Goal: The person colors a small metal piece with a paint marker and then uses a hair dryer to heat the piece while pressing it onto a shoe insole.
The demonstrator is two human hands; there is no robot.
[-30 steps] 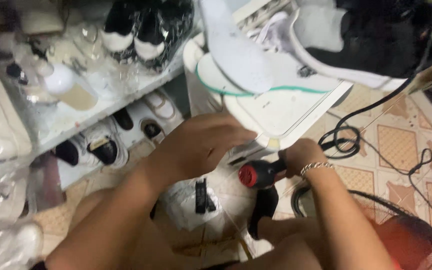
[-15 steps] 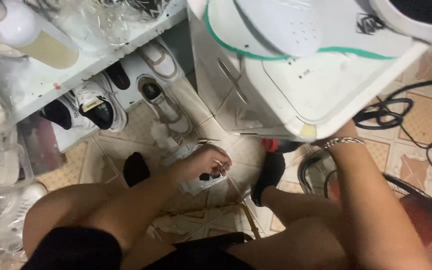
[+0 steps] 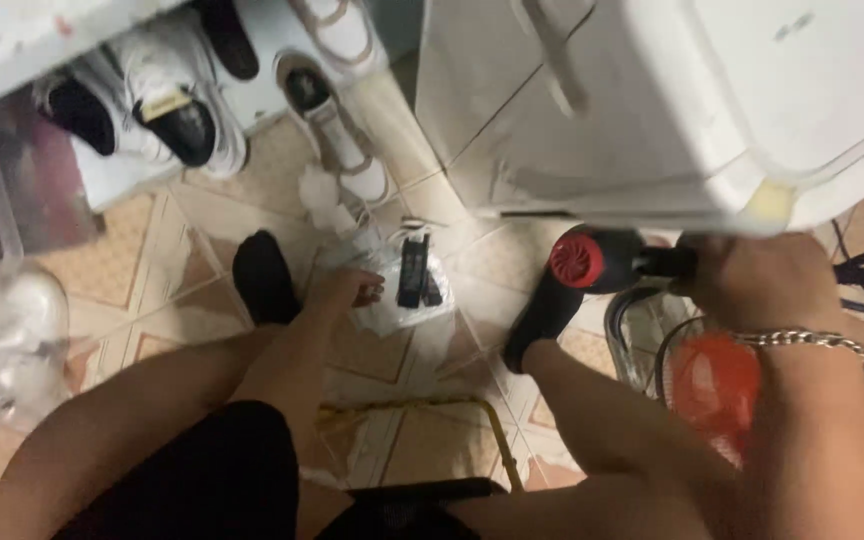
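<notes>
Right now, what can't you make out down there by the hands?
- Right hand: its fingers, hidden behind the white cabinet edge and the dryer.
- Clear bag under the left hand: its dark contents are blurred.
- Shoes: cut off by the top edge.

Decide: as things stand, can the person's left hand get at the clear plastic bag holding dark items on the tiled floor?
Probably yes: the left hand already lies at the clear plastic bag, nothing between.

This looks like a small shoe-cleaning corner in a home or shop. Left of the white plastic cabinet [image 3: 652, 110], pairs of sneakers [image 3: 167, 105] stand on a low shelf [image 3: 122, 175], above a beige tiled floor [image 3: 192, 250].
</notes>
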